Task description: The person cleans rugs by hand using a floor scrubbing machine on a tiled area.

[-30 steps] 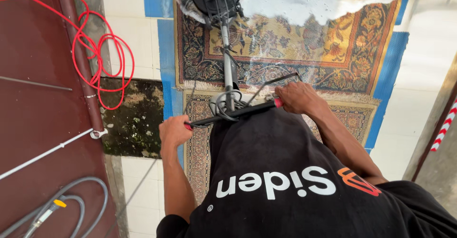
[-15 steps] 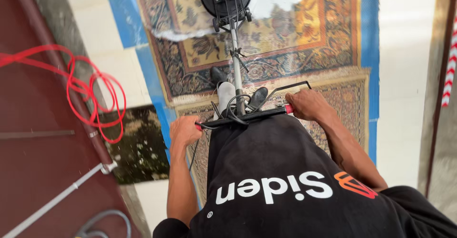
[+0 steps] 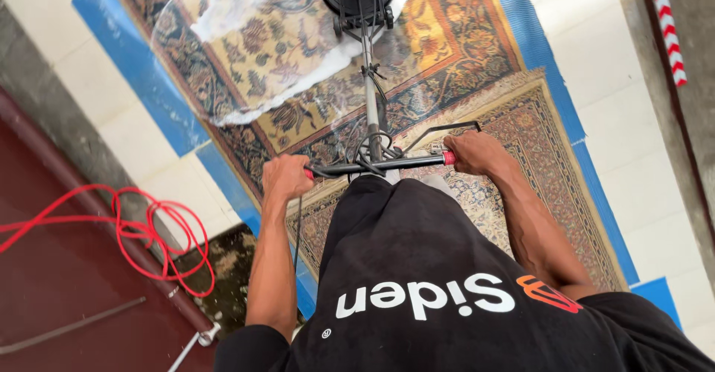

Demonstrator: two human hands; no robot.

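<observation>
One floor-scrubbing machine (image 3: pixel 366 59) with a round dark base, a blue top and a thin metal shaft stands on the floor ahead of the person. Its single black crossbar handle (image 3: pixel 380 166) with red grip ends runs level just in front of the person's black shirt (image 3: pixel 439 283). Two hands are on it. The left hand (image 3: pixel 285 177) is clenched around the left grip, and the right hand (image 3: pixel 473 153) is clenched around the right grip, where a red tip shows beside the fist. A thin black lever loop rises above the bar near the right hand.

Two patterned rugs lie under the machine: a dark blue and gold ornate rug (image 3: pixel 313 52), wet and covered in white foam (image 3: pixel 246 7) around the base, and a beige bordered rug (image 3: pixel 536 156) nearer the person. One coiled red hose (image 3: pixel 141 230) lies on the dark red floor to the left.
</observation>
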